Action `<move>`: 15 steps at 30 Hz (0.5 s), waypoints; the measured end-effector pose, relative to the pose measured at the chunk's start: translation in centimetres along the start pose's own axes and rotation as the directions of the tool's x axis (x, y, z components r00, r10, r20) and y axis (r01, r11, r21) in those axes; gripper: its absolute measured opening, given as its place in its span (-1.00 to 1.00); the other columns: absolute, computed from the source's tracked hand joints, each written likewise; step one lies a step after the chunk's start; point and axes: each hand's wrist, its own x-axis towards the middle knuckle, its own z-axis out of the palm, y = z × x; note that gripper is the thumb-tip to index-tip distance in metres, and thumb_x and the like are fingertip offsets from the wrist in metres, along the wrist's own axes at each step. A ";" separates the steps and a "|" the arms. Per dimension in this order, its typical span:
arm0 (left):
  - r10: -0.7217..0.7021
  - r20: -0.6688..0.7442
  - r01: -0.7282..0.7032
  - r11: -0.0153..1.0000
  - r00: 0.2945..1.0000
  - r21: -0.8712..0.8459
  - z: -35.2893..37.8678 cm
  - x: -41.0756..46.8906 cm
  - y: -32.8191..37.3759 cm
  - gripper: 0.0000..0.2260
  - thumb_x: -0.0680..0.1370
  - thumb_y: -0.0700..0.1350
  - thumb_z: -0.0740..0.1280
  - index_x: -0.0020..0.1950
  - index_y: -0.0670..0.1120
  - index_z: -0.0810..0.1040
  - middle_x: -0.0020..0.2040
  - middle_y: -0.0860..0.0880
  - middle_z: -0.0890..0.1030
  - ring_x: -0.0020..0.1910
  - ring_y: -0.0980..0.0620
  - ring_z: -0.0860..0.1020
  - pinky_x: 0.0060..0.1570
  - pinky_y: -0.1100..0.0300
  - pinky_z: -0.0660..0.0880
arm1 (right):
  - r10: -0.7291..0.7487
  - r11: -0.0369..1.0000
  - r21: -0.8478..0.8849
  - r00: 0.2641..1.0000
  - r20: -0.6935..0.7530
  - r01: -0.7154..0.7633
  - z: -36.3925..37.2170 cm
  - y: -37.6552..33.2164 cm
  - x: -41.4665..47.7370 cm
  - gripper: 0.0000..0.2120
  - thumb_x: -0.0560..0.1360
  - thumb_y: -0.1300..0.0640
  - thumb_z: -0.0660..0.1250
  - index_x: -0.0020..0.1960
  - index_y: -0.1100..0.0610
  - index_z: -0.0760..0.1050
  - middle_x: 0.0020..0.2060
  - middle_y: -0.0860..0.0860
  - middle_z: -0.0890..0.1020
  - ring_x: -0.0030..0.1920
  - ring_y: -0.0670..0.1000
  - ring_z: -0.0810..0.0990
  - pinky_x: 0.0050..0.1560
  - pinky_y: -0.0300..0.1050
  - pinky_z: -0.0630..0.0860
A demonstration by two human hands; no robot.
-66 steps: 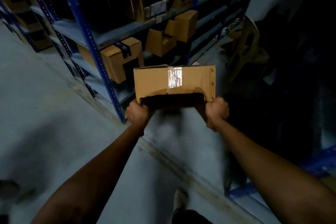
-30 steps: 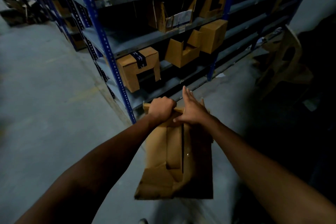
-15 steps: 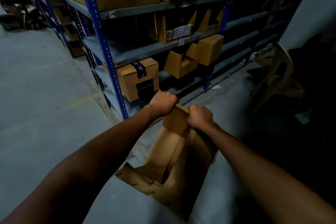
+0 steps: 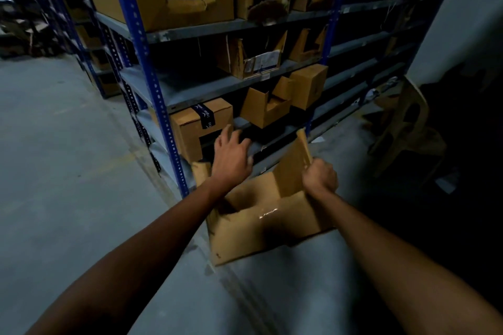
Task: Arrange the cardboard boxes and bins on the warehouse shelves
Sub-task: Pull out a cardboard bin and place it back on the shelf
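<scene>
Since the earlier moment the cardboard box (image 4: 245, 228) has opened from flat into its shape, and my left hand (image 4: 231, 160) has opened, fingers spread wide above it. My right hand (image 4: 319, 178) grips the raised right flap (image 4: 292, 168); the box hangs low, near the shelves (image 4: 190, 84).

Pretty dim overall. The near and far right were basically black, while the concrete floor (image 4: 68, 171) on the left caught soft grey light. Tape (image 4: 268, 213) on the cardboard box (image 4: 239, 234) threw a small glare. The blue upright (image 4: 141, 43) leaned from wide-lens distortion, and the left hand (image 4: 231, 160) looked slightly blurred.
</scene>
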 end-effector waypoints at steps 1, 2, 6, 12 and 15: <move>-0.066 -0.046 0.066 0.998 0.997 -0.011 -0.1 -0.4 -1.1 -0.63 0.53 0.05 0.29 0.31 -0.01 0.43 0.47 -0.14 0.25 0.51 -0.20 0.02 0.44 -0.19 0.12 | 0.035 0.999 0.043 0.999 -0.019 -0.034 -0.1 0.0 0.3 -0.85 0.57 0.10 0.25 0.05 0.12 0.55 -0.03 0.14 0.63 -0.02 0.17 0.61 -0.05 0.02 0.56; -0.141 -0.099 0.139 0.990 0.985 -0.026 -0.2 -0.7 -2.1 -0.60 0.52 0.04 0.30 0.33 -0.03 0.41 0.49 -0.15 0.23 0.51 -0.21 0.02 0.44 -0.20 0.11 | 0.064 0.995 0.077 0.997 -0.038 -0.061 -0.3 -0.1 0.6 -0.84 0.56 0.10 0.26 0.06 0.13 0.56 -0.02 0.15 0.63 -0.01 0.20 0.61 -0.06 0.02 0.54; -0.452 -0.171 0.391 0.870 0.875 -0.299 -0.8 -1.7 -5.0 -0.31 0.47 0.06 0.38 0.51 -0.08 0.15 0.51 -0.17 0.15 0.49 -0.22 0.08 0.43 -0.18 0.14 | 0.124 0.976 0.192 0.986 -0.109 -0.101 -1.4 -0.9 2.0 -0.78 0.56 0.06 0.26 0.09 0.18 0.54 0.05 0.22 0.60 0.06 0.26 0.58 0.01 0.09 0.52; -0.646 0.319 0.591 0.257 0.693 -0.765 -2.4 0.4 -5.1 -0.27 0.43 0.06 0.48 0.47 -0.13 0.21 0.32 -0.09 0.46 0.21 -0.12 0.51 0.17 -0.09 0.50 | 0.156 0.936 0.344 0.966 -0.208 -0.078 -3.0 -3.9 2.6 -0.78 0.58 0.05 0.26 0.09 0.19 0.53 0.05 0.24 0.60 0.08 0.28 0.57 0.03 0.12 0.51; -0.693 0.207 0.546 0.312 0.690 -0.777 -4.1 1.9 -4.4 -0.70 0.52 -0.02 0.39 0.12 -0.17 0.46 -0.02 -0.06 0.56 -0.04 -0.04 0.54 -0.10 0.08 0.48 | 0.098 0.925 0.380 0.961 -0.260 0.008 -4.2 -4.9 2.9 -0.77 0.59 0.06 0.24 0.07 0.21 0.54 0.03 0.25 0.61 0.06 0.28 0.57 -0.01 0.10 0.49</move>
